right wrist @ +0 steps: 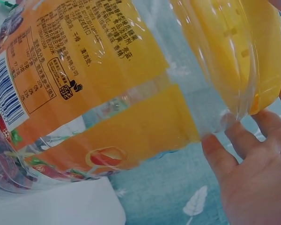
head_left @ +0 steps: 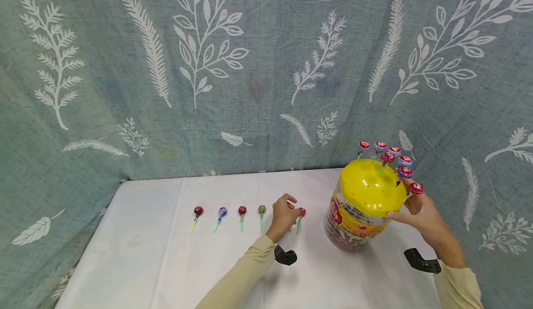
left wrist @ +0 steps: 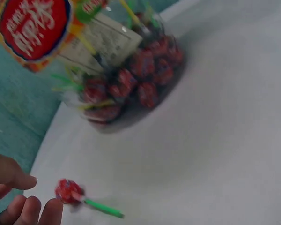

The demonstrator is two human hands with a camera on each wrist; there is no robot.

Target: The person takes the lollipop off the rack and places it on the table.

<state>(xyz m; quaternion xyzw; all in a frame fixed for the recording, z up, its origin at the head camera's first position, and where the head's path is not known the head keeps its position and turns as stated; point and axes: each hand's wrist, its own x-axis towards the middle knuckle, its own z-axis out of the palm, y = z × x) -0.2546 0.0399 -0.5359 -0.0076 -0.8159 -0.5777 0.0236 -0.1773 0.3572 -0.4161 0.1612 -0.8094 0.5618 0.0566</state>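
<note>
My left hand (head_left: 285, 214) is over the white table beside a red-wrapped lollipop (head_left: 302, 212) with a green stick. In the left wrist view its thumb and fingers are apart, the fingertips close to the candy (left wrist: 67, 191); whether they touch it I cannot tell. My right hand (head_left: 426, 214) grips a clear plastic lollipop jar (head_left: 336, 212) around its upper edge. Its fingers (right wrist: 243, 140) lie against the jar's neck and yellow lid (head_left: 366, 184). Several wrapped lollipops stand upright in the lid's holes, mostly along its far and right sides.
Left of my left hand, several lollipops lie in a spaced row, from one with a yellow stick (head_left: 193, 225) to one with a green wrapper (head_left: 262, 209). A patterned blue-green cloth (head_left: 258, 68) hangs behind the table (head_left: 150, 216). More lollipops (left wrist: 145, 70) show inside the jar.
</note>
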